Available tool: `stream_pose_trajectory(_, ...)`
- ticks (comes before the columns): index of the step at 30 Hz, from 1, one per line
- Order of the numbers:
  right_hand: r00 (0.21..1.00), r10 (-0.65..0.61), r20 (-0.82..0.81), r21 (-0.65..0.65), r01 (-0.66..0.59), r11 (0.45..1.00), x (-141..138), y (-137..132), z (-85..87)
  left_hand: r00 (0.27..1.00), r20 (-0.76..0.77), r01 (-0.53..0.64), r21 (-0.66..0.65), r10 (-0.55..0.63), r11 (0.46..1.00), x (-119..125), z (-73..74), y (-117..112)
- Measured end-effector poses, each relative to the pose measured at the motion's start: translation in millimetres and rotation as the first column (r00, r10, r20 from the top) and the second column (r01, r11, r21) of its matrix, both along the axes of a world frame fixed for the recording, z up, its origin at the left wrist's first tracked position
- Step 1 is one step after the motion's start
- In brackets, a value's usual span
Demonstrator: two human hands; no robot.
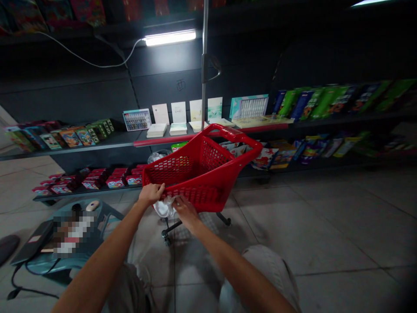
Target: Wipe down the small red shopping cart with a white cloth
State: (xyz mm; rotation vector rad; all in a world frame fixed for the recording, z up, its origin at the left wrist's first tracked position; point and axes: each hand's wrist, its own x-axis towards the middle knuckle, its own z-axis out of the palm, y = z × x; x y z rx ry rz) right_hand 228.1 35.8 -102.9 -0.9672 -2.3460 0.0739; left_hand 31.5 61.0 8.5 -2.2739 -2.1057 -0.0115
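A small red plastic shopping cart [208, 198] with perforated sides stands on the floor in front of me, its handle towards the right. My left hand [151, 193] is closed over the near rim at the cart's left end. Close beside it, my right hand [184, 208] is bent around a crumpled white, cloth-like piece [165, 209] against the cart's outer side. Whether that piece is cloth or thin plastic I cannot tell. Some fingertips of the right hand are hidden.
A teal stool [107, 217] at left bears a dark flat device [35, 239] with cables and a pale rounded object [93, 205]. Behind the cart, shelves hold white booklets [178, 128], boxes [71, 138] and green bags [325, 103]. A metal pole [204, 39] rises behind the cart.
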Motion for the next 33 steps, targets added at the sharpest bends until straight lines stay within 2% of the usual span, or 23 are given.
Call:
stream_pose_trajectory(3, 0.989, -0.142, 0.038, 0.056, 0.14, 0.989, 54, 14, 19.0, 0.999, 0.022, -0.035, 0.049, 0.034, 0.998, -3, 0.1, 2)
stream_pose_trajectory(6, 0.938, -0.338, -0.081, 0.038, 0.342, 0.939, 116, 23, 42.2, 0.997, 0.038, -0.062, 0.076, 0.06, 0.995, -7, -1.4, 7)
stream_pose_trajectory(8, 0.872, -0.447, -0.197, 0.032, 0.462, 0.886, 154, 28, 58.1, 0.997, 0.047, -0.068, 0.085, 0.065, 0.994, -10, -2.9, 11)
stream_pose_trajectory(10, 0.805, -0.503, -0.315, 0.046, 0.542, 0.839, 182, 32, 72.2, 0.997, 0.054, -0.066, 0.091, 0.061, 0.994, -13, -4.3, 14)
stream_pose_trajectory(12, 0.77, -0.499, -0.399, 0.064, 0.566, 0.822, 196, 36, 81.0, 0.997, 0.059, -0.06, 0.095, 0.054, 0.994, -14, -5.2, 15)
stream_pose_trajectory(15, 0.781, -0.478, -0.401, 0.052, 0.541, 0.84, 190, 39, 77.1, 0.997, 0.064, -0.05, 0.115, 0.043, 0.992, -14, -6.0, 14)
stream_pose_trajectory(18, 0.837, -0.484, -0.256, -0.006, 0.499, 0.866, 168, 37, 54.2, 0.995, 0.103, -0.004, 0.22, -0.02, 0.976, -8, -5.9, 8)
stream_pose_trajectory(21, 0.847, -0.506, -0.162, -0.067, 0.502, 0.862, 149, 32, 27.3, 0.98, 0.168, 0.035, 0.373, -0.105, 0.927, 4, -3.1, 1)
stream_pose_trajectory(23, 0.839, -0.516, -0.171, -0.092, 0.508, 0.856, 142, 30, 15.0, 0.97, 0.193, 0.058, 0.4, -0.146, 0.915, 17, 1.1, 0)
stream_pose_trajectory(25, 0.843, -0.502, -0.191, -0.12, 0.488, 0.865, 139, 29, 10.3, 0.957, 0.208, 0.113, 0.38, -0.203, 0.918, 35, 6.4, 1)
stream_pose_trajectory(27, 0.85, -0.477, -0.223, -0.176, 0.447, 0.877, 137, 29, 14.9, 0.939, 0.215, 0.182, 0.351, -0.268, 0.918, 56, 10.9, 6)
stream_pose_trajectory(29, 0.832, -0.457, -0.315, -0.25, 0.392, 0.886, 138, 30, 29.1, 0.932, 0.206, 0.223, 0.321, -0.298, 0.92, 79, 12.8, 11)
stream_pose_trajectory(31, 0.748, -0.462, -0.476, -0.282, 0.368, 0.886, 142, 33, 50.6, 0.952, 0.179, 0.184, 0.314, -0.248, 0.931, 97, 11.0, 14)
stream_pose_trajectory(33, 0.604, -0.468, -0.645, -0.241, 0.421, 0.875, 152, 38, 72.9, 0.974, 0.158, 0.097, 0.356, -0.162, 0.929, 108, 6.3, 15)
